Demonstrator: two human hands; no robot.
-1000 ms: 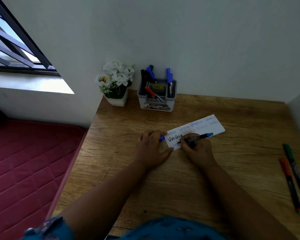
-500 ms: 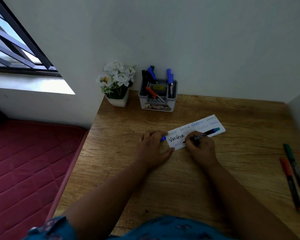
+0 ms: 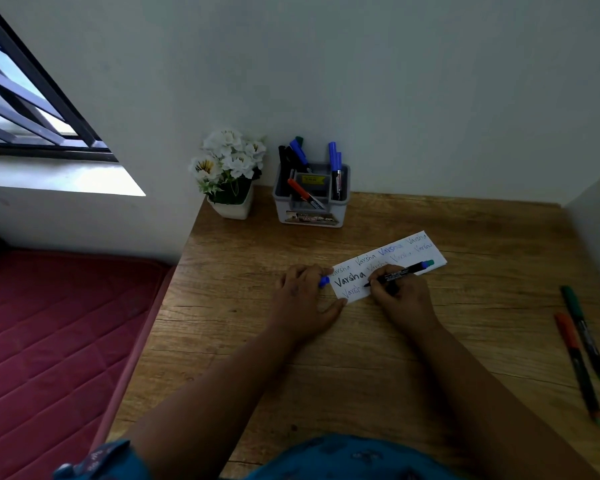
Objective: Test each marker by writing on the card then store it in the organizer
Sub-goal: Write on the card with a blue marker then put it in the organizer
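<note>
A white card (image 3: 420, 252) with several handwritten words lies on the wooden desk (image 3: 361, 341). My right hand (image 3: 400, 299) grips a black marker (image 3: 404, 271) with a blue-green end, its tip on the card's lower line. My left hand (image 3: 303, 296) rests on the card's left end and holds a blue cap (image 3: 324, 281) between its fingers. The grey organizer (image 3: 310, 202) stands at the back against the wall with several blue, black and red markers in it. A green marker (image 3: 584, 334) and a red marker (image 3: 577, 365) lie at the desk's right.
A white pot of white flowers (image 3: 231, 171) stands left of the organizer. A white wall closes the desk at the back and right. Left of the desk lies a red quilted mattress (image 3: 49, 341) under a barred window (image 3: 21, 98).
My right hand has slid the marker rightward along the card's lower line, adding letters. My left hand stays put on the card's left end.
</note>
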